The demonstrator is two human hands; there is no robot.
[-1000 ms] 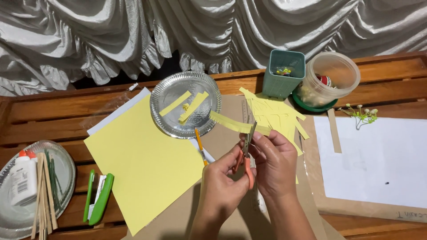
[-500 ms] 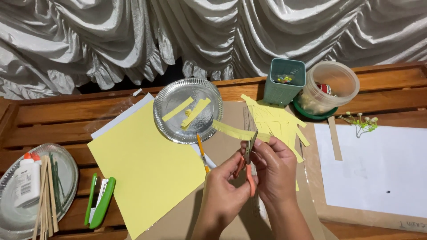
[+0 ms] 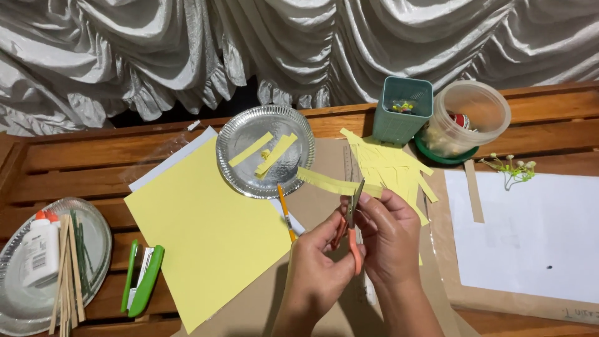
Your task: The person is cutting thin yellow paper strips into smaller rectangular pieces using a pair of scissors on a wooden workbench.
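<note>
2 hands meet over the brown card near the bench's front edge. My left hand [image 3: 318, 265] is clenched on the orange handles of the scissors [image 3: 350, 221], blades pointing up at the yellow paper strip [image 3: 334, 184]. My right hand [image 3: 390, 240] pinches that strip's near end, so it sticks out to the left, above the card. Behind the strip sits a fringed yellow sheet [image 3: 390, 168]. Just left of my hands lies a pencil [image 3: 286, 212], on a big yellow sheet [image 3: 209, 228]. Foil plate [image 3: 240, 171] w/ cut strips sits further back. Green cup [image 3: 402, 109] & clear tub [image 3: 471, 115] stand at the back edge. Green stapler [image 3: 142, 279] & a 2nd plate [image 3: 15, 306] w/ glue and sticks sit at the front-left corner.
</note>
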